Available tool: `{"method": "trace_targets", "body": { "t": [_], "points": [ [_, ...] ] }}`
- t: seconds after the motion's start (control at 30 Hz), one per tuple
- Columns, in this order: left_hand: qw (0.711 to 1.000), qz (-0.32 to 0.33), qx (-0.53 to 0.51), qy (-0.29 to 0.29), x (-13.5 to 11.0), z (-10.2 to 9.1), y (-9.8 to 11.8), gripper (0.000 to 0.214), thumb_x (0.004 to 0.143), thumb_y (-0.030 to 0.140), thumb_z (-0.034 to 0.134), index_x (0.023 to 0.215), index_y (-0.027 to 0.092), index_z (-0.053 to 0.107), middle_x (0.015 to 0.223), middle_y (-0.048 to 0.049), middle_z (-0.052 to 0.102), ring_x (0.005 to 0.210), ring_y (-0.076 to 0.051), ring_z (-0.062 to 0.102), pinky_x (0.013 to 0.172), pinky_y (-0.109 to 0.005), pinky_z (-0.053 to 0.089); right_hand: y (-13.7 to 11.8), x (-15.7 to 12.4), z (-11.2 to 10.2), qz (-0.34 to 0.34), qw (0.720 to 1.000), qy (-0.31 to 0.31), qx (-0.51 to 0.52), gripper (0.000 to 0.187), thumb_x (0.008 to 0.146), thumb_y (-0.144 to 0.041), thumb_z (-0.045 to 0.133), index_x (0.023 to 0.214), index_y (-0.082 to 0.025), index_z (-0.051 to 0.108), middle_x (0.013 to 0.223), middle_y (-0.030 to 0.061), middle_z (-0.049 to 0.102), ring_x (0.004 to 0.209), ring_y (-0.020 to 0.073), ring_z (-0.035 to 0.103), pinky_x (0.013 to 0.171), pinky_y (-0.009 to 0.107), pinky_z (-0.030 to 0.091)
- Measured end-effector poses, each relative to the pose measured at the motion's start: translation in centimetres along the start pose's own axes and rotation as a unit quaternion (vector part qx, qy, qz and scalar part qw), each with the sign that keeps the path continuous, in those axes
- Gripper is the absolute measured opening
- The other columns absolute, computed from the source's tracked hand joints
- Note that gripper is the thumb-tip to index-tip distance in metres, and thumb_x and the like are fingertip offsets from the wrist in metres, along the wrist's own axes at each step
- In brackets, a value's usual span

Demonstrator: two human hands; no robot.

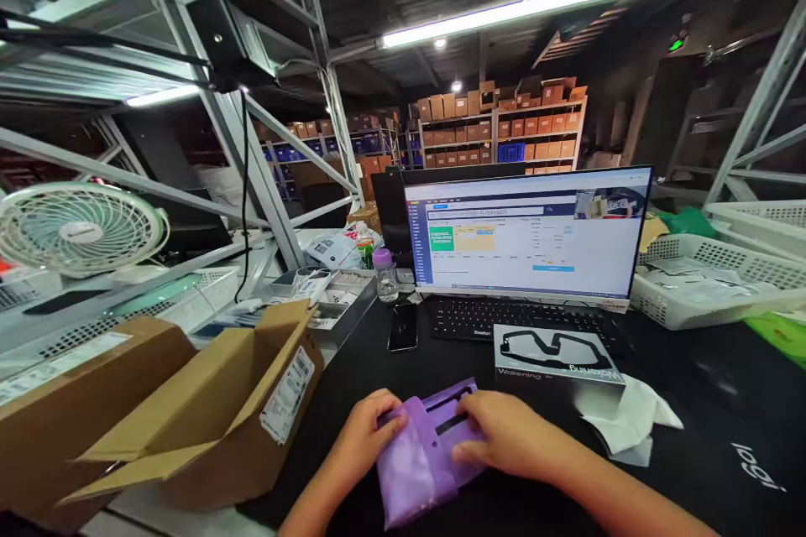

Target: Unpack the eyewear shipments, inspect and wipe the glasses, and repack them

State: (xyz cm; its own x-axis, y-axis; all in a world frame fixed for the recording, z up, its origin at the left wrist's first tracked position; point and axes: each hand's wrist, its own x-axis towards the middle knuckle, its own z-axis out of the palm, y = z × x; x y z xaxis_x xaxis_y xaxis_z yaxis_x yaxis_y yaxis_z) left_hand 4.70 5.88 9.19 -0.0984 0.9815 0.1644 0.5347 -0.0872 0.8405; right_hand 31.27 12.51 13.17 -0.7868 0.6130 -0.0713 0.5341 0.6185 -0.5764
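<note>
A purple plastic pouch (419, 461) with a black strip on its flap lies on the black desk mat (693, 453) in front of me. My left hand (365, 432) grips its left edge with the fingers curled over it. My right hand (507, 436) presses on the pouch's right side, fingers closed around the flap. A grey box (554, 355) printed with a glasses outline and "Wakening" lies just behind the pouch, in front of the keyboard (504, 320).
An open cardboard box (214, 411) lies on its side at the left. A monitor (529, 235), phone (403, 327), small bottle (385, 273), white tissue (630, 419), white baskets (711, 281) and a fan (79, 226) surround the desk. Shelves of cartons stand behind.
</note>
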Motion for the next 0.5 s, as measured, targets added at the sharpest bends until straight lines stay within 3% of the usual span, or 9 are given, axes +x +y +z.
{"method": "trace_targets", "body": {
  "t": [0.1, 0.17, 0.23, 0.3, 0.37, 0.4, 0.5],
  "points": [
    [0.993, 0.01, -0.08, 0.085, -0.8, -0.3, 2.3, 0.035, 0.079, 0.052, 0.069, 0.075, 0.017, 0.068, 0.074, -0.0018, 0.061, 0.072, -0.018, 0.055, 0.067, -0.026, 0.042, 0.1, 0.6, 0.2, -0.101, 0.991, -0.02, 0.086, 0.067, 0.07, -0.054, 0.079, 0.128, -0.025, 0.064, 0.132, 0.012, 0.059, 0.113, 0.0333, 0.06, 0.097, 0.042, 0.048],
    [0.975, 0.005, -0.146, 0.169, -1.0, 0.0, 3.9, 0.04, 0.085, 0.057, 0.061, 0.094, 0.019, 0.065, 0.083, -0.0019, 0.064, 0.077, -0.018, 0.057, 0.07, -0.026, 0.046, -0.2, 0.5, 0.0, -0.188, 0.975, -0.015, 0.113, 0.081, 0.062, -0.053, 0.085, 0.135, -0.03, 0.059, 0.15, 0.0099, 0.045, 0.133, 0.0383, 0.044, 0.113, 0.047, 0.033],
    [0.946, 0.005, -0.207, 0.248, -0.7, 0.6, 5.4, 0.042, 0.088, 0.059, 0.056, 0.108, 0.021, 0.058, 0.093, -0.0017, 0.065, 0.083, -0.018, 0.058, 0.074, -0.025, 0.048, -0.6, 0.3, 0.2, -0.239, 0.958, 0.011, 0.158, 0.092, 0.055, -0.05, 0.09, 0.138, -0.031, 0.056, 0.149, 0.0081, 0.046, 0.137, 0.0402, 0.038, 0.118, 0.049, 0.025],
    [0.92, 0.012, -0.254, 0.298, 0.1, 1.4, 6.8, 0.04, 0.09, 0.058, 0.055, 0.112, 0.024, 0.053, 0.097, -0.0005, 0.065, 0.086, -0.016, 0.058, 0.077, -0.024, 0.049, -1.1, 0.1, 0.9, -0.216, 0.944, 0.05, 0.245, 0.082, 0.06, -0.052, 0.087, 0.133, -0.026, 0.06, 0.133, 0.0081, 0.06, 0.125, 0.0387, 0.052, 0.112, 0.049, 0.036],
    [0.909, 0.016, -0.291, 0.3, 1.0, 2.0, 8.1, 0.04, 0.09, 0.057, 0.057, 0.113, 0.025, 0.052, 0.102, -0.0004, 0.065, 0.09, -0.015, 0.059, 0.08, -0.024, 0.049, -1.2, 0.2, 1.7, -0.138, 0.925, 0.111, 0.335, 0.059, 0.074, -0.061, 0.074, 0.114, -0.018, 0.07, 0.112, 0.0087, 0.07, 0.106, 0.0365, 0.062, 0.098, 0.048, 0.048],
    [0.909, 0.015, -0.306, 0.282, 1.4, 2.3, 8.7, 0.043, 0.088, 0.058, 0.059, 0.115, 0.025, 0.052, 0.106, -0.0013, 0.066, 0.094, -0.016, 0.06, 0.082, -0.025, 0.05, -1.2, 0.3, 2.0, -0.1, 0.909, 0.141, 0.38, 0.057, 0.078, -0.066, 0.067, 0.105, -0.016, 0.072, 0.104, 0.0092, 0.071, 0.1, 0.0357, 0.064, 0.093, 0.048, 0.05],
    [0.928, -0.01, -0.334, 0.167, 1.9, 3.0, 9.5, 0.058, 0.079, 0.058, 0.071, 0.121, 0.021, 0.056, 0.114, -0.0088, 0.068, 0.1, -0.024, 0.066, 0.085, -0.034, 0.054, -0.5, 0.7, 1.6, -0.04, 0.821, 0.195, 0.536, 0.062, 0.077, -0.072, 0.064, 0.105, -0.017, 0.07, 0.1, 0.0092, 0.072, 0.096, 0.0322, 0.066, 0.09, 0.047, 0.051]
  ]
}}
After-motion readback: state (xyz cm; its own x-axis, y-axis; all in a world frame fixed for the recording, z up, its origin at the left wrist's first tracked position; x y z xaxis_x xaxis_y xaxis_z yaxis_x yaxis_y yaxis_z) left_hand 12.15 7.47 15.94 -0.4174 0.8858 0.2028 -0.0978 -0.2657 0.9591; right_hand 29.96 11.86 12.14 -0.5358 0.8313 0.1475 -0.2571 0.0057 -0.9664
